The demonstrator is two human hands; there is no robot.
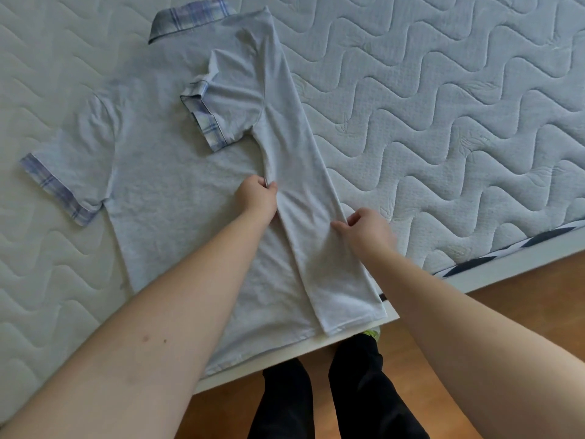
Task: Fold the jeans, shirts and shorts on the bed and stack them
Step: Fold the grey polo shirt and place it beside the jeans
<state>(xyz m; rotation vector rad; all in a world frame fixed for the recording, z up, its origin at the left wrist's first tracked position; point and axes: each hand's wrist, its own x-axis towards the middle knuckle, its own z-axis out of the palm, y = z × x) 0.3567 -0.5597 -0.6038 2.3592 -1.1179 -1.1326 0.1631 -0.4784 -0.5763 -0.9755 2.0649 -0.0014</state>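
Observation:
A light grey polo shirt with a blue plaid collar and plaid sleeve cuffs lies flat on the bed, back side up, collar away from me. Its right side is folded inward as a long strip, with that sleeve lying on the shirt's back. My left hand pinches the inner edge of the folded strip near the middle. My right hand pinches the strip's outer edge, a little closer to me. The shirt's hem hangs slightly over the bed's front edge. No jeans or shorts are in view.
The quilted white mattress stretches to the right and left of the shirt. A white bed frame edge runs diagonally below it. Beyond the edge lies a wooden floor, with my legs in dark trousers.

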